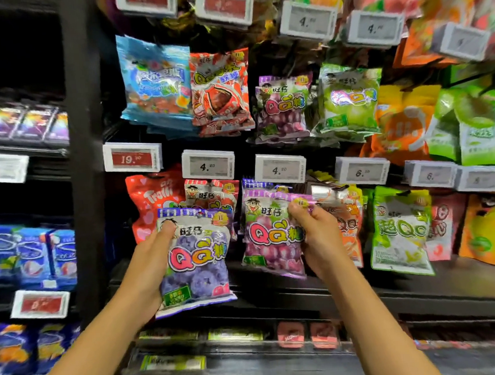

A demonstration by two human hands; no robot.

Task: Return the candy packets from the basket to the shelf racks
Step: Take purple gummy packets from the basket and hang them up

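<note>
Your left hand (pixel 155 262) grips the blueberry packet (pixel 194 263) from its left side, thumb on the front. Your right hand (pixel 316 241) pinches the top corner of the grape packet (pixel 268 238), which is at the hooks just under the "4." price tag (pixel 280 168). Keep the packet's top edge level and look for the hook; I cannot see the hole. Both packets show "QQ". Further left of your left hand, a red bag (pixel 147 203) reads "Trolli".

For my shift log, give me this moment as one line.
left hand: holds blueberry packet | right hand: pinches grape packet at rack | basket: unseen
</note>
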